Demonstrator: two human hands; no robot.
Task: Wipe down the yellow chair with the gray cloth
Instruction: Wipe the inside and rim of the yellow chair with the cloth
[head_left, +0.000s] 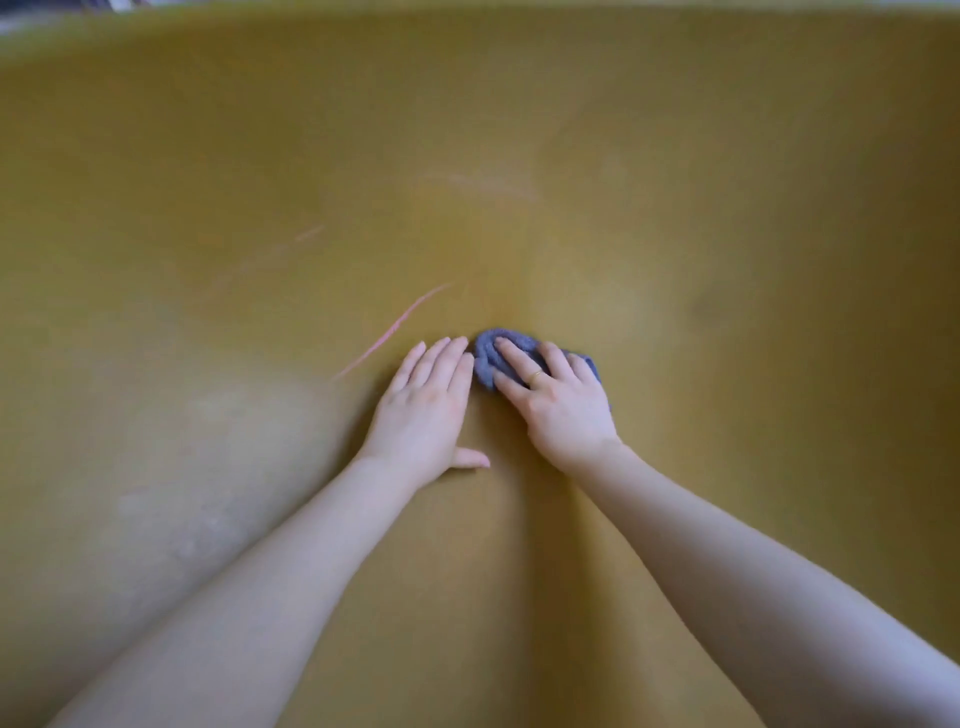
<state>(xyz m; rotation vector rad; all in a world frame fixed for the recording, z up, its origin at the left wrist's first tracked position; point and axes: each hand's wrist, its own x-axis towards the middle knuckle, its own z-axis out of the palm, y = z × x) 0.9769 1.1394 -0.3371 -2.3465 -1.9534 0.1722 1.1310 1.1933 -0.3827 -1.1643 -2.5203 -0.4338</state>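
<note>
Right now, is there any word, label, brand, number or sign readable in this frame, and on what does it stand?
None: no text, label, brand or number shows anywhere.
The yellow chair bears only pinkish streaks and pale smudges, not letters.
The gray cloth under the right hand is plain.
The ring on that hand shows no engraving that can be made out.
The left hand lies flat on the chair, bare.
</note>
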